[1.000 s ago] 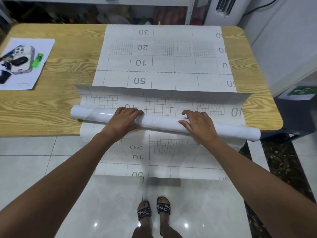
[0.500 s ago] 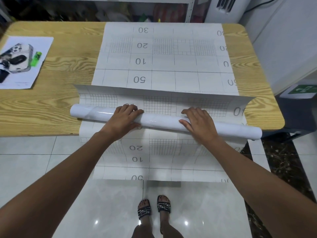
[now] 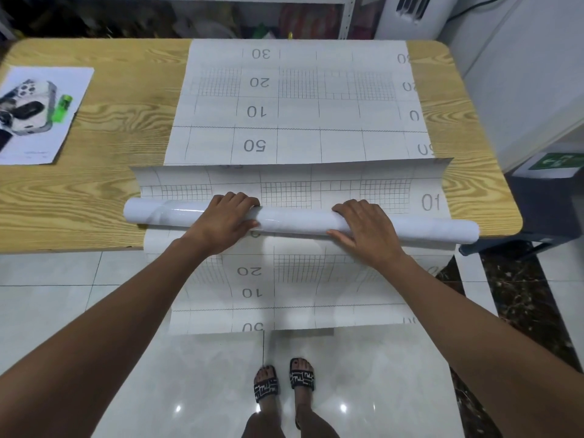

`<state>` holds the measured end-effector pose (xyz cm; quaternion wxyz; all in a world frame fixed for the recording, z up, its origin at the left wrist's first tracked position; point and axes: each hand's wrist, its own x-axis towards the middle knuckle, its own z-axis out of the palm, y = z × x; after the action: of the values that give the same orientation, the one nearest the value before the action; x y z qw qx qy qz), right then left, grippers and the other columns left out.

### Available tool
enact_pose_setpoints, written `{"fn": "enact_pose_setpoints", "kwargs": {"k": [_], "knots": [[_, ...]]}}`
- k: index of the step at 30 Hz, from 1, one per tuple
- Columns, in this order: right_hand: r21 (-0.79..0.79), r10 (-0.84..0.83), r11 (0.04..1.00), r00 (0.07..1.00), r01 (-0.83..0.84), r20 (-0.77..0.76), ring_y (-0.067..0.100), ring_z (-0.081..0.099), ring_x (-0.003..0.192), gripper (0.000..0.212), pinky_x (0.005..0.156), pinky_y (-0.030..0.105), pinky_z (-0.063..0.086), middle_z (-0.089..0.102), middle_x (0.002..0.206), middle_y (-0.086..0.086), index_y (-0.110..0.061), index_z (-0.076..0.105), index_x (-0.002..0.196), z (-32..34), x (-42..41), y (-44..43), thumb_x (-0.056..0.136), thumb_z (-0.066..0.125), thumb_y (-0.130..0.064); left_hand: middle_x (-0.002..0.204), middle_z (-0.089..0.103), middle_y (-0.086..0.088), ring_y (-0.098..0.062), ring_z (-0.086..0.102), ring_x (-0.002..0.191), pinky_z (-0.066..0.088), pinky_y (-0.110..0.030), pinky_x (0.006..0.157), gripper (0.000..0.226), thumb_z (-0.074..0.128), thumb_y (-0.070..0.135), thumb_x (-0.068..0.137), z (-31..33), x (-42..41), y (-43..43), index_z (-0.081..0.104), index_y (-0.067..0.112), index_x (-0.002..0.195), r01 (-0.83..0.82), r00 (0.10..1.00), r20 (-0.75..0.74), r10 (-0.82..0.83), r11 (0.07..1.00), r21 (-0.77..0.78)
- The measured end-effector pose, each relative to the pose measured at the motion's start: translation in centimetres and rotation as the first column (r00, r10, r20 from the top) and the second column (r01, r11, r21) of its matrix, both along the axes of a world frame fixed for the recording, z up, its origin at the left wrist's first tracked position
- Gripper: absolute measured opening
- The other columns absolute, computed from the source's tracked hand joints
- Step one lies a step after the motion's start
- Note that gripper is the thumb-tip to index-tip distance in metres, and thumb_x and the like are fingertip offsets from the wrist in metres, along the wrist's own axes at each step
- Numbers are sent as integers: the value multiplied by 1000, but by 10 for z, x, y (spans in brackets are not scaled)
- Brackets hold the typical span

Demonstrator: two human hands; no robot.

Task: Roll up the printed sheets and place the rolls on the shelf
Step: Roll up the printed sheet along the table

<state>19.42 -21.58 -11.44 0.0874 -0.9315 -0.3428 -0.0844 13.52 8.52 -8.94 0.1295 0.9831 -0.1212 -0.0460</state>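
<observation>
At the near edge of the desk, the roll lay under both of your hands. Your left grip and right grip were each curled over the top of the roll and clasped it, holding nothing else. The roll's long axis ran left to right, roughly parallel to the desk's front edge, with the right end slightly nearer to you. Both ends reached past the sides of the printed sheet beneath it. That sheet hung over the edge toward the floor, and its far edge curled up just beyond the roll. A second printed sheet lay flat farther back. Judged from this, the step in hand was winding the roll. Good practice at this point was to keep both grips equally far from the centre and to turn them at the same rate. You also needed to hold the roll square to the sheet's side edges and maintain light tension on the loose paper. Uneven pressure would likely have coned the roll or telescoped its ends. The shelf stood behind the desk, and placement there was not yet due.
</observation>
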Motion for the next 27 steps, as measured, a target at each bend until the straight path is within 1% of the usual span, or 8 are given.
{"fn": "enact_pose_setpoints", "kwargs": {"k": [4, 6, 12, 15, 18, 21, 23, 27], "knots": [[-8, 0, 1000, 1000, 0, -2, 26, 57, 86, 52, 75, 38, 45, 61, 102, 6, -11, 58, 112, 0, 1, 1, 88, 42, -54, 105, 57, -6, -26, 48, 94, 21, -29, 79, 45, 29, 43, 89, 0, 1, 3, 51, 12, 114, -1, 1000, -19, 1, 1000, 6], [-9, -1, 1000, 1000, 0, -8, 26, 57, 86, 53, 75, 38, 45, 61, 102, 6, -11, 58, 112, 0, 1, 1, 87, 42, -55, 101, 58, -5, -25, 50, 92, 21, -29, 80, 52, 21, 47, 87, -1, 2, 4, 51, 13, 113, 4, 999, -35, -4, 1000, 15], [-23, -9, 1000, 1000, 9, -13, 25, 57, 85, 55, 77, 37, 44, 61, 102, 5, -13, 58, 112, 0, 0, 3, 84, 41, -57, 98, 60, -3, -23, 52, 94, 22, -32, 93, 53, 19, 48, 89, 0, 5, 6, 52, 15, 112, 4, 998, -64, -3, 1000, 7], [-56, -15, 998, 1000, 15, -6, 25, 56, 89, 57, 79, 38, 42, 60, 104, 4, -13, 57, 114, -1, 0, 4, 85, 39, -59, 98, 61, -5, -25, 51, 98, 22, -34, 96, 39, 30, 37, 95, 4, 8, 4, 55, 12, 112, 14, 999, -50, -13, 1000, 11], [-76, -21, 997, 1000, 21, -3, 26, 55, 89, 59, 77, 38, 43, 60, 106, 6, -12, 57, 115, -1, 1, 6, 85, 39, -59, 100, 62, -6, -25, 49, 100, 23, -35, 96, 29, 37, 29, 97, 6, 11, 4, 56, 11, 111, 30, 998, -48, -29, 999, 21], [-68, -17, 998, 1000, 16, -6, 27, 55, 84, 58, 72, 38, 44, 60, 103, 7, -12, 57, 115, 0, 1, 7, 85, 39, -58, 108, 57, -6, -25, 48, 101, 28, -37, 93, 47, 22, 41, 95, 5, 9, 5, 54, 12, 115, 48, 998, -42, -46, 998, 43], [-52, -8, 999, 1000, 7, -17, 28, 55, 84, 58, 71, 38, 44, 60, 103, 7, -12, 56, 117, 1, 2, 7, 85, 39, -57, 115, 53, -8, -26, 48, 102, 32, -38, 90, 57, 13, 44, 91, 4, 6, 4, 50, 12, 121, 49, 998, -30, -48, 997, 52], [-21, 0, 1000, 999, 0, -39, 27, 56, 84, 57, 73, 37, 44, 61, 101, 7, -10, 57, 115, 3, 4, 6, 85, 41, -57, 118, 51, -10, -29, 48, 102, 35, -40, 88, 54, 17, 43, 91, 2, 2, 1, 46, 12, 124, 22, 1000, -20, -21, 999, 42]]}}
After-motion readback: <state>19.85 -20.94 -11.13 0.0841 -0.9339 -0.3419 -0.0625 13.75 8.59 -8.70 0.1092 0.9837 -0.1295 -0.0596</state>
